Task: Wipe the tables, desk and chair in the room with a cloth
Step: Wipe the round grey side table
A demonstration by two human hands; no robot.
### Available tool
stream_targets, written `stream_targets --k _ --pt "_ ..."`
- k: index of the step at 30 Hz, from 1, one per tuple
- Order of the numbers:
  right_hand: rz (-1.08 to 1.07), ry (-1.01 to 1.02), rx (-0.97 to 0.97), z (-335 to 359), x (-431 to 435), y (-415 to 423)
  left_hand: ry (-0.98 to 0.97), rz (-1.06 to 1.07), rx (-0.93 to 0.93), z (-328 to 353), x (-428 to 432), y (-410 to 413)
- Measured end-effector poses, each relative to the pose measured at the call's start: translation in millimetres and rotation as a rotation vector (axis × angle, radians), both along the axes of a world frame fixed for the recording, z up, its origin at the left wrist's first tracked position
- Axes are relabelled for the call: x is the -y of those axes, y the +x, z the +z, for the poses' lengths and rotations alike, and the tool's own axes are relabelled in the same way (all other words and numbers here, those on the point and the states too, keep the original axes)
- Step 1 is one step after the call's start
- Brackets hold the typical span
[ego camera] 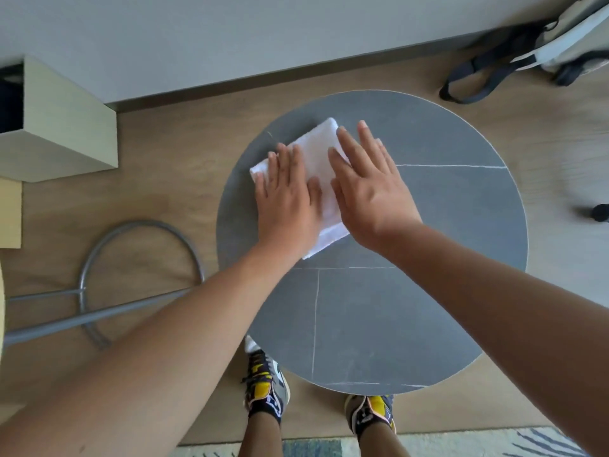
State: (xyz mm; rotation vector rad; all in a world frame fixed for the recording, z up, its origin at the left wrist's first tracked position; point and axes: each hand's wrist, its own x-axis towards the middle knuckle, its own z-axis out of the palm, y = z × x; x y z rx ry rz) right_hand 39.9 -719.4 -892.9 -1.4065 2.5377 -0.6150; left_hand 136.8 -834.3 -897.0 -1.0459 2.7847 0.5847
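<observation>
A folded white cloth [317,150] lies flat on the far left part of a round dark grey table [428,258] with thin white veins. My left hand [287,202] presses on the cloth's left half with straight, spread fingers. Beside it, my right hand [369,183] lies flat on the cloth's right half, its fingers straight and reaching past the cloth's far edge. Both hands cover most of the cloth; only its far corner, a middle strip and the near corner show.
A grey metal ring base with a slanted pole [99,291] stands on the wooden floor at left. A pale box-like cabinet [66,127] is at far left. A bag with dark straps [527,57] lies by the wall at upper right. My shoes [267,384] stand by the table's near edge.
</observation>
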Motion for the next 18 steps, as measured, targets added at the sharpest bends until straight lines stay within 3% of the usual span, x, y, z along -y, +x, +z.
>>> stream_targets --k 4,7,13,18 --pt "0.088 0.28 0.029 3 44 33 0.025 -0.005 -0.068 15 12 50" --pt "0.1 0.451 -0.062 -1 55 63 0.031 0.036 -0.166 15 33 87" --pt "0.106 0.472 -0.156 -10 68 103 0.045 0.184 -0.319 2 87 138" --pt "0.227 0.349 -0.154 -13 51 140 0.091 0.191 -0.342 -2 109 162"
